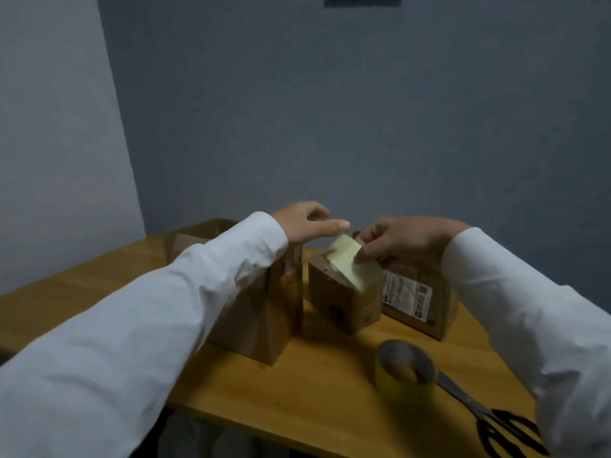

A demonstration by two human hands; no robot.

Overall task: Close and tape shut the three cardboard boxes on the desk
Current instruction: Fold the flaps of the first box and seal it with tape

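Taping is under way on the middle box (344, 299), the small one that stands tilted near the centre of the desk (314, 401): a pale yellow strip of tape (347, 262) lies over its top and down the near face, so this box looks closed and at least partly sealed. The tall box (264, 312) just to its left, under the left sleeve, cannot be judged for tape from here; behind it an open flap (201, 231) rises toward the desk's far left corner, though whose flap it is I cannot tell. The labelled box (420, 299) toward the right edge looks closed, its seal unseen. So I judge one box is in hand and two are still uncertain. The right hand (400, 242) pinches the upper end of the strip between thumb and curled fingers (365, 256). The left hand (307, 226) hovers over the tall box, fingers (334, 224) extended toward the strip, holding nothing visible. The tape roll (403, 368) and scissors (496, 421) lie near the desk's front right corner.
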